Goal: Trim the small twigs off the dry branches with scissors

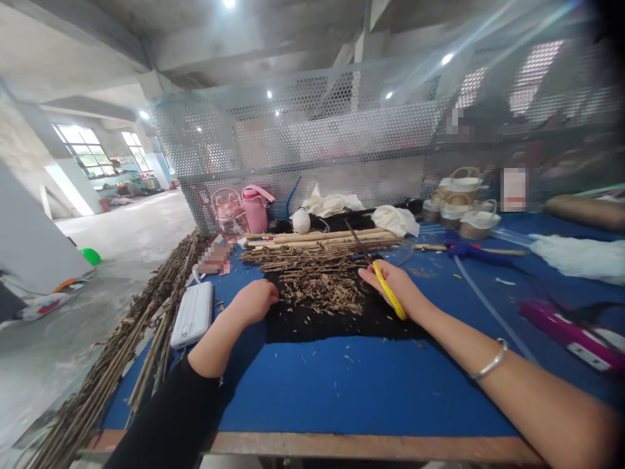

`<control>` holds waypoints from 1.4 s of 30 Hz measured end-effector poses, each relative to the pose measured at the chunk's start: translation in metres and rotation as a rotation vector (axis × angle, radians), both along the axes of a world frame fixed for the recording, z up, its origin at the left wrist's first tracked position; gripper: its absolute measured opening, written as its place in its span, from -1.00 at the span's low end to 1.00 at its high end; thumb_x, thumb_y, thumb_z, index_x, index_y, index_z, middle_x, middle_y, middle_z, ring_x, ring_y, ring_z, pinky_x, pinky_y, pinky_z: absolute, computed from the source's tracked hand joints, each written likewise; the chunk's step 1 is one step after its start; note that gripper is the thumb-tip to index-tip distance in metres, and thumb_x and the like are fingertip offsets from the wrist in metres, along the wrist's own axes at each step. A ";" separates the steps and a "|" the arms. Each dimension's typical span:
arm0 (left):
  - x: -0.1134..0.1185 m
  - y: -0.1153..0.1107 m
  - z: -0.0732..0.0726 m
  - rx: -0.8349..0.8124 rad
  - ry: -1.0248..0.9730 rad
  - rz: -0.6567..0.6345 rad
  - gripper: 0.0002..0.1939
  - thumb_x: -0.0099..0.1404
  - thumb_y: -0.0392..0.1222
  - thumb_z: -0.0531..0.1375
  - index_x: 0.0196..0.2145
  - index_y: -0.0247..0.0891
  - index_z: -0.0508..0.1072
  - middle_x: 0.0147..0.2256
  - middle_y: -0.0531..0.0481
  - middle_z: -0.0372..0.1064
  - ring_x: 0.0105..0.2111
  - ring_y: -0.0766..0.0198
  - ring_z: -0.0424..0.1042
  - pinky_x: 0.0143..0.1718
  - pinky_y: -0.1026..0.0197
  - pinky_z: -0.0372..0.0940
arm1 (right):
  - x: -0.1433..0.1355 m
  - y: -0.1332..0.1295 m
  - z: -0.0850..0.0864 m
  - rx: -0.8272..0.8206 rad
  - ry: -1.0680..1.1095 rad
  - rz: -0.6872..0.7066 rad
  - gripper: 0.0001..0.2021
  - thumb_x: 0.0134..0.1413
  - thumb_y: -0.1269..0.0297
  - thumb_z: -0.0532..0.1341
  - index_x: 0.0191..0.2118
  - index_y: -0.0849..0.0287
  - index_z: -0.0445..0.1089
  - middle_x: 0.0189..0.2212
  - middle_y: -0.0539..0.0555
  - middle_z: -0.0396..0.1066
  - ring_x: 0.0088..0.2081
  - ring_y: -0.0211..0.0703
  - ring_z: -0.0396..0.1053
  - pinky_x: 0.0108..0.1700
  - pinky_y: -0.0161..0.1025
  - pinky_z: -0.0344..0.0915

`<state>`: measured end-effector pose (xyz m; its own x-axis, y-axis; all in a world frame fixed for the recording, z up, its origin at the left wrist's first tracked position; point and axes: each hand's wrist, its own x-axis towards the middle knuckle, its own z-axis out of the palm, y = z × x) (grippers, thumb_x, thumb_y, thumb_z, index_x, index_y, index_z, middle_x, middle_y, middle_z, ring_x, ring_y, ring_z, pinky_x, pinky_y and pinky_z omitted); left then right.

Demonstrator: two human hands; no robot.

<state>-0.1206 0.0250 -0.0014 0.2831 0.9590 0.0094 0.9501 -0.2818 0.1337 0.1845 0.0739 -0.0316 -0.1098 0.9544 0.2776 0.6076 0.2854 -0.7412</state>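
Observation:
My left hand (254,301) is closed at the left edge of a black cloth (312,331), its fingertips curled on the fabric. In my right hand (398,286) is a pair of scissors (388,290) with yellow handles, the dark blades pointing up and away. That hand hovers by the cloth's right side, thumb and fingertips close to the fabric. Between my hands, a loose heap of dry brown plant pieces (322,293) lies on the cloth. Dry thin stalks (312,260) are laid crosswise just behind the heap.
Long dried stalks (141,319) run along the blue table's (361,391) left edge, beside a white power bank (193,314). Pale sticks, a white ball (301,221), pink bottles (255,210) and small baskets (476,218) stand at the back. At right lies a purple power strip (569,332).

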 end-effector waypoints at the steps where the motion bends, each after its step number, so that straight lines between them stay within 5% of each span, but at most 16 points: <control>1: -0.002 0.001 -0.001 0.002 -0.023 -0.015 -0.75 0.15 -0.24 0.03 -0.33 -0.26 0.50 -0.30 -0.13 0.42 -0.29 0.22 0.37 -0.23 0.27 0.20 | 0.000 0.000 0.000 -0.002 -0.001 0.003 -0.54 -0.13 -0.22 0.09 -0.53 0.13 0.10 -0.71 -0.13 0.03 -0.62 -0.35 -0.02 -0.56 -0.37 -0.03; 10: -0.005 -0.003 0.000 -0.009 -0.135 -0.079 -0.84 0.07 -0.20 0.17 -0.36 -0.22 0.48 -0.33 -0.04 0.39 -0.31 0.25 0.34 -0.26 0.29 0.18 | -0.002 -0.004 0.004 0.000 -0.051 0.007 -0.53 -0.13 -0.24 0.07 -0.53 0.13 0.10 -0.69 -0.13 0.01 -0.61 -0.34 -0.03 -0.56 -0.37 -0.04; 18: -0.004 -0.001 -0.001 -0.034 -0.034 -0.032 -0.92 0.01 -0.25 0.19 -0.49 -0.24 0.48 -0.38 -0.06 0.37 -0.35 0.22 0.35 -0.29 0.26 0.18 | -0.001 0.000 -0.001 0.041 -0.086 0.015 -0.50 -0.16 -0.28 0.05 -0.52 0.13 0.11 -0.67 -0.12 0.00 -0.59 -0.34 -0.03 -0.55 -0.36 -0.04; 24: -0.009 -0.002 0.005 -0.022 -0.126 0.048 -0.74 0.03 -0.28 0.16 -0.26 -0.24 0.47 -0.32 -0.05 0.43 -0.31 0.22 0.38 -0.28 0.28 0.21 | -0.003 -0.002 0.002 0.054 -0.059 0.010 -0.51 -0.15 -0.26 0.06 -0.55 0.13 0.06 -0.66 -0.12 0.01 -0.59 -0.34 -0.03 -0.54 -0.37 -0.03; 29: 0.021 0.016 0.018 0.136 -0.103 0.090 -0.75 0.15 -0.22 0.06 -0.26 -0.20 0.49 -0.27 -0.09 0.45 -0.23 0.19 0.38 -0.20 0.25 0.22 | -0.002 -0.001 0.006 0.089 0.003 -0.069 -0.51 -0.10 -0.26 0.01 -0.55 0.13 0.07 -0.68 -0.11 0.05 -0.59 -0.33 0.01 -0.53 -0.36 -0.02; 36: 0.075 0.050 0.019 0.076 0.077 0.042 -0.71 0.11 -0.33 0.07 -0.25 -0.21 0.51 -0.24 -0.18 0.44 -0.22 0.14 0.40 -0.20 0.19 0.25 | 0.009 0.005 0.009 0.126 0.023 -0.133 -0.49 -0.11 -0.29 -0.02 -0.57 0.12 0.05 -0.71 -0.10 0.04 -0.60 -0.31 0.02 -0.52 -0.34 0.00; 42: 0.075 0.071 0.019 0.105 0.121 0.051 -0.79 0.09 -0.28 0.12 -0.32 -0.21 0.51 -0.25 -0.13 0.44 -0.22 0.18 0.39 -0.19 0.22 0.24 | 0.009 0.007 0.009 0.143 0.041 -0.118 -0.51 -0.11 -0.26 0.00 -0.57 0.13 0.07 -0.66 -0.08 0.09 -0.57 -0.29 0.04 -0.51 -0.33 0.01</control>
<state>-0.0459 0.0955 0.0178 0.2394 0.9677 0.0790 0.9709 -0.2394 -0.0100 0.1936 0.0807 -0.0228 0.0147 0.9104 0.4134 0.6135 0.3182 -0.7227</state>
